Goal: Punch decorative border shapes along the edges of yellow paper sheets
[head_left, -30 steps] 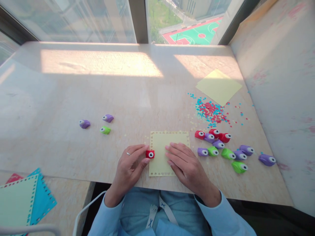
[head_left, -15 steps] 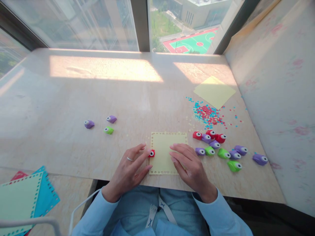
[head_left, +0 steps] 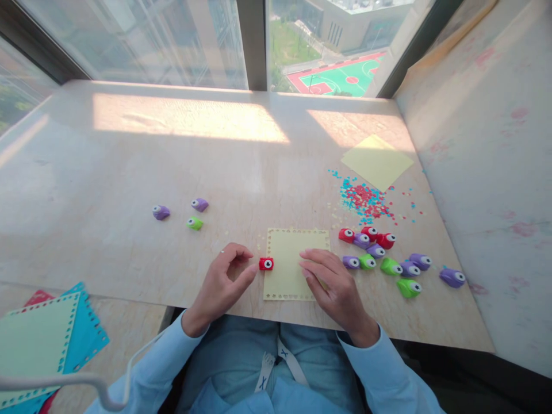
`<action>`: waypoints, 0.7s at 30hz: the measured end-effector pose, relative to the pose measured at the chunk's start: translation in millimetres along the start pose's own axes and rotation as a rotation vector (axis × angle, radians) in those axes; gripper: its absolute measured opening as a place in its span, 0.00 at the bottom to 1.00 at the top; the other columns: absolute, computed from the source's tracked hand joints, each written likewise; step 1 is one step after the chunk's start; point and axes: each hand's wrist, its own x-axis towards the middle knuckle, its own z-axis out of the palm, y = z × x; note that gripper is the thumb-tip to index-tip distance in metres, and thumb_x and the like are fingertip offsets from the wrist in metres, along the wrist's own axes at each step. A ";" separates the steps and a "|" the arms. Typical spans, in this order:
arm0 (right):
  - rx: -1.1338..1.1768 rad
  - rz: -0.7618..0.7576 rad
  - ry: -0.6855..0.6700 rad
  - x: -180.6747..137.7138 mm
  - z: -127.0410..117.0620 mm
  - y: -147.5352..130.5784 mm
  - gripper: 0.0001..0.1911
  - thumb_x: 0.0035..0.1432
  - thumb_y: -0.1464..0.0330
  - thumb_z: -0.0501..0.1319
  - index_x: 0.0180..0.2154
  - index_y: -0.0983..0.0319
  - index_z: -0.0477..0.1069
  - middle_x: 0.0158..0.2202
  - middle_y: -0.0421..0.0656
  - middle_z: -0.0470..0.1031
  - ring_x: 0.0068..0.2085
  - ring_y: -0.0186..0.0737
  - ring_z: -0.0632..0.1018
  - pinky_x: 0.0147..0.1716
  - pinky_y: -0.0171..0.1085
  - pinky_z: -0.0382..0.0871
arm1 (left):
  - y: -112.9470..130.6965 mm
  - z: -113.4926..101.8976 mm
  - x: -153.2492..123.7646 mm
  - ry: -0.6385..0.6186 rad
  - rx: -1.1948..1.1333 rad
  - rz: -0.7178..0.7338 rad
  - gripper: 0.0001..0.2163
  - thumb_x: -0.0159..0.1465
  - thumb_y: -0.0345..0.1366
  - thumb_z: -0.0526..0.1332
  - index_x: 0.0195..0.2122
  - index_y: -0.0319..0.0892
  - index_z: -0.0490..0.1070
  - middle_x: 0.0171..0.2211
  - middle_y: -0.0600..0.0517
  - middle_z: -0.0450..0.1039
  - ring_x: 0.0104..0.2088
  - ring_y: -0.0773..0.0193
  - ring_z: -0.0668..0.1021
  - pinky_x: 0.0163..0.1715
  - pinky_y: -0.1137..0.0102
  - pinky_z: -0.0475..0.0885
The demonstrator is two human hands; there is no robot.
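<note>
A pale yellow sheet of paper [head_left: 287, 273] lies in front of me, with small shapes punched along its top, left and bottom borders. At its left edge sits a small red craft punch [head_left: 266, 264]. My left hand [head_left: 226, 282] is just left of that punch, apart from it, fingers curved and thumb spread with nothing between them. Over the right part of the sheet rests my right hand [head_left: 330, 282], its fingers extended and the thumb apart, holding nothing. It hides part of the sheet's right edge.
Several red, purple and green punches [head_left: 391, 266] stand at the right, below scattered confetti [head_left: 366, 198] and another yellow sheet [head_left: 377, 161]. Two purple punches [head_left: 161, 213] and a green punch [head_left: 195, 223] are at left. Punched sheets [head_left: 38, 333] and a white cable [head_left: 129, 374] occupy the lower left.
My left hand has drawn back leftward off the red punch, its fingers curling. The punch stays at the sheet's left edge. My right hand has hardly moved; the view has shifted slightly.
</note>
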 end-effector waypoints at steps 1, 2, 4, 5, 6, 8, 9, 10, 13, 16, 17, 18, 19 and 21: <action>0.006 0.003 0.004 0.2 -0.1 0.1 0.13 0.62 0.77 0.59 0.46 0.58 0.75 0.47 0.47 0.79 0.51 0.45 0.77 0.51 0.49 0.72 | 4.1 -2.1 4.7 -0.049 0.005 -0.056 0.11 0.63 0.46 0.61 0.37 0.42 0.69 0.35 0.51 0.71 0.34 0.63 0.74 0.36 0.67 0.71; 0.012 0.007 0.009 0.4 -0.2 0.0 0.13 0.62 0.76 0.59 0.46 0.58 0.75 0.47 0.47 0.79 0.51 0.45 0.77 0.51 0.49 0.72 | 7.6 -4.3 9.4 -0.092 0.006 -0.104 0.14 0.61 0.48 0.63 0.36 0.42 0.69 0.33 0.51 0.72 0.34 0.62 0.74 0.35 0.67 0.70; 0.032 0.015 0.021 0.8 -0.5 -0.2 0.13 0.62 0.76 0.59 0.46 0.58 0.76 0.46 0.47 0.79 0.50 0.44 0.77 0.50 0.48 0.73 | 12.4 -8.3 18.8 -0.198 0.000 -0.181 0.17 0.57 0.51 0.65 0.34 0.42 0.70 0.32 0.52 0.72 0.33 0.62 0.73 0.33 0.68 0.68; 0.045 0.020 0.028 0.9 -0.7 -0.2 0.13 0.62 0.75 0.59 0.45 0.58 0.76 0.45 0.46 0.79 0.49 0.44 0.78 0.50 0.48 0.73 | 13.7 -10.0 23.3 -0.245 -0.003 -0.214 0.18 0.55 0.52 0.66 0.33 0.41 0.70 0.30 0.52 0.72 0.31 0.63 0.72 0.30 0.69 0.66; 0.059 0.024 0.037 0.9 -0.9 -0.3 0.13 0.62 0.75 0.59 0.45 0.58 0.76 0.45 0.46 0.80 0.49 0.44 0.78 0.50 0.48 0.74 | 14.5 -11.5 27.6 -0.293 -0.008 -0.245 0.19 0.54 0.53 0.66 0.31 0.41 0.70 0.29 0.53 0.71 0.30 0.64 0.71 0.28 0.70 0.64; 0.084 0.032 0.059 0.4 -1.2 -0.1 0.12 0.63 0.75 0.59 0.44 0.58 0.77 0.43 0.46 0.80 0.47 0.43 0.78 0.48 0.47 0.74 | 16.0 -14.1 35.4 -0.385 -0.012 -0.274 0.19 0.52 0.53 0.67 0.29 0.41 0.69 0.25 0.55 0.68 0.27 0.66 0.68 0.25 0.72 0.59; 0.094 0.033 0.071 -0.2 -1.3 0.1 0.11 0.63 0.75 0.59 0.44 0.58 0.77 0.42 0.46 0.80 0.46 0.43 0.79 0.48 0.47 0.74 | 17.2 -15.4 38.9 -0.415 -0.006 -0.279 0.19 0.51 0.53 0.67 0.27 0.41 0.68 0.24 0.56 0.66 0.25 0.67 0.66 0.24 0.72 0.56; 0.100 0.032 0.083 -0.8 -1.4 0.3 0.11 0.63 0.75 0.59 0.43 0.58 0.77 0.42 0.46 0.80 0.46 0.43 0.79 0.47 0.47 0.75 | 18.9 -16.5 41.9 -0.432 0.000 -0.289 0.19 0.51 0.53 0.66 0.25 0.41 0.67 0.22 0.56 0.64 0.24 0.68 0.65 0.24 0.71 0.55; 0.103 0.019 0.109 -2.4 -1.3 0.6 0.10 0.63 0.74 0.59 0.43 0.58 0.78 0.41 0.46 0.80 0.45 0.44 0.79 0.46 0.47 0.75 | 25.8 -18.7 47.9 -0.422 0.000 -0.364 0.18 0.51 0.53 0.64 0.24 0.42 0.66 0.21 0.57 0.63 0.23 0.68 0.64 0.24 0.70 0.53; 0.107 0.004 0.119 -2.8 -1.7 -0.5 0.10 0.63 0.73 0.59 0.42 0.58 0.78 0.40 0.46 0.81 0.44 0.44 0.79 0.46 0.47 0.75 | 30.2 -16.7 49.4 -0.418 0.000 -0.402 0.18 0.49 0.52 0.65 0.24 0.42 0.66 0.20 0.56 0.63 0.23 0.67 0.64 0.25 0.70 0.54; 0.113 0.000 0.127 -2.8 -2.1 -1.2 0.10 0.63 0.73 0.59 0.41 0.58 0.78 0.40 0.46 0.81 0.44 0.44 0.79 0.46 0.47 0.75 | 30.5 -15.2 49.3 -0.420 0.013 -0.405 0.18 0.48 0.51 0.65 0.24 0.42 0.66 0.20 0.57 0.62 0.23 0.68 0.63 0.24 0.70 0.53; 0.121 -0.003 0.140 -2.9 -2.7 -1.9 0.10 0.63 0.73 0.59 0.41 0.58 0.78 0.39 0.46 0.81 0.43 0.44 0.80 0.45 0.47 0.75 | 30.5 -13.6 49.2 -0.424 0.026 -0.408 0.17 0.48 0.50 0.66 0.23 0.42 0.65 0.20 0.57 0.62 0.23 0.68 0.63 0.24 0.70 0.52; 0.129 -0.005 0.158 -3.1 -3.6 -2.7 0.09 0.63 0.73 0.59 0.40 0.58 0.78 0.39 0.46 0.81 0.43 0.44 0.80 0.45 0.46 0.75 | 30.3 -12.2 49.2 -0.429 0.035 -0.412 0.17 0.48 0.50 0.66 0.23 0.42 0.65 0.19 0.57 0.61 0.22 0.68 0.62 0.24 0.70 0.52; 0.144 -0.002 0.201 -4.5 -5.6 -4.2 0.09 0.63 0.72 0.60 0.40 0.58 0.79 0.39 0.46 0.81 0.42 0.44 0.80 0.44 0.46 0.75 | 30.2 -10.8 49.5 -0.439 0.034 -0.418 0.17 0.48 0.50 0.66 0.23 0.41 0.66 0.19 0.57 0.61 0.22 0.68 0.62 0.23 0.70 0.51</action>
